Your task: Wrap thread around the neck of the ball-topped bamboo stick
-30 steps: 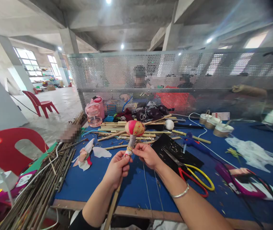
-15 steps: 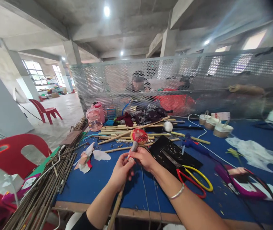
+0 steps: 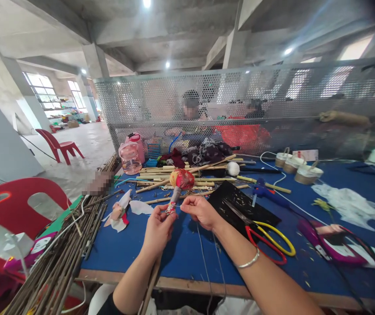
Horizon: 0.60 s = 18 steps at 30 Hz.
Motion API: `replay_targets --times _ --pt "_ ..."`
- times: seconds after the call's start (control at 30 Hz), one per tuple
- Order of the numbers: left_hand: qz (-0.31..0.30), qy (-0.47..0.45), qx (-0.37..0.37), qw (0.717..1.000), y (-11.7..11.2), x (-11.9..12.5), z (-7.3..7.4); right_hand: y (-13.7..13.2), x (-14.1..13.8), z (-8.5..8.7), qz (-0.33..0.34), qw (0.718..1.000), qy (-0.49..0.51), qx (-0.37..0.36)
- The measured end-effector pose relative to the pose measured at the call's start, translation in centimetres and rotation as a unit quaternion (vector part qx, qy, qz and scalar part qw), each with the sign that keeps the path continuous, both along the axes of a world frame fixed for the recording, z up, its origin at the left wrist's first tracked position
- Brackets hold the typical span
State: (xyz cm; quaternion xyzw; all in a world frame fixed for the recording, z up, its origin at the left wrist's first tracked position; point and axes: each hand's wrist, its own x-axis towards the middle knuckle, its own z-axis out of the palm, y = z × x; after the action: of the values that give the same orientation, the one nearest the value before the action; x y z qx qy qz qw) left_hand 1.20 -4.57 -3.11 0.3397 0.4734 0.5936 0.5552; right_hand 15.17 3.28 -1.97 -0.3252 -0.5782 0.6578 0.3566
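My left hand (image 3: 161, 227) is closed around a wooden stick (image 3: 152, 280) just below its top. That stick carries a red and yellow rounded head (image 3: 183, 178) on a grey neck (image 3: 176, 194), with red and white wrapping at the fingertips. A little to the right, my right hand (image 3: 200, 212) pinches a thin grey string (image 3: 203, 251), whose long strands hang over the table edge. A short gap separates the two hands. Scissors (image 3: 256, 232) with red and yellow handles lie right of my right hand, partly on a black cloth (image 3: 223, 199).
Bamboo sticks (image 3: 161, 178) and a white ball (image 3: 233, 168) lie behind the hands. Left are cloth scraps (image 3: 120, 214) and a bundle of thin sticks (image 3: 65, 249). A blue glue gun (image 3: 266, 192), tubs (image 3: 307, 173) and a perforated screen (image 3: 135, 105) stand around; people sit beyond it.
My right hand has moved off the wrapped neck and slightly right, drawing the string. My left hand has shifted left with the stick, and the head has turned, showing more yellow.
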Motion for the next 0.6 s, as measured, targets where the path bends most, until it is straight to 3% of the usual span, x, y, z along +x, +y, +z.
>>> replay_targets --times 0.23,0.3,0.4,0.47,0.6 --pt "-0.126 -0.193 -0.006 0.973 -0.2 -1.1 0.3 -0.2 -0.8 -0.6 0.06 0.997 0.047 -0.027" --pt "-0.146 -0.211 -0.029 0.966 -0.1 -1.4 0.1 -0.3 -0.8 -0.7 0.079 0.995 0.058 -0.03" --pt "-0.152 -0.128 -0.087 0.976 -0.1 -1.3 0.1 -0.3 -0.8 -0.9 0.058 0.997 0.046 -0.02" --pt "-0.107 -0.017 -0.09 0.99 -0.2 -0.9 0.1 -0.4 -1.0 -1.0 0.04 0.999 0.03 -0.004" --pt "0.037 0.169 0.037 0.984 -0.2 -0.1 -0.4 -0.5 -1.5 -1.1 0.034 0.999 0.012 0.008"
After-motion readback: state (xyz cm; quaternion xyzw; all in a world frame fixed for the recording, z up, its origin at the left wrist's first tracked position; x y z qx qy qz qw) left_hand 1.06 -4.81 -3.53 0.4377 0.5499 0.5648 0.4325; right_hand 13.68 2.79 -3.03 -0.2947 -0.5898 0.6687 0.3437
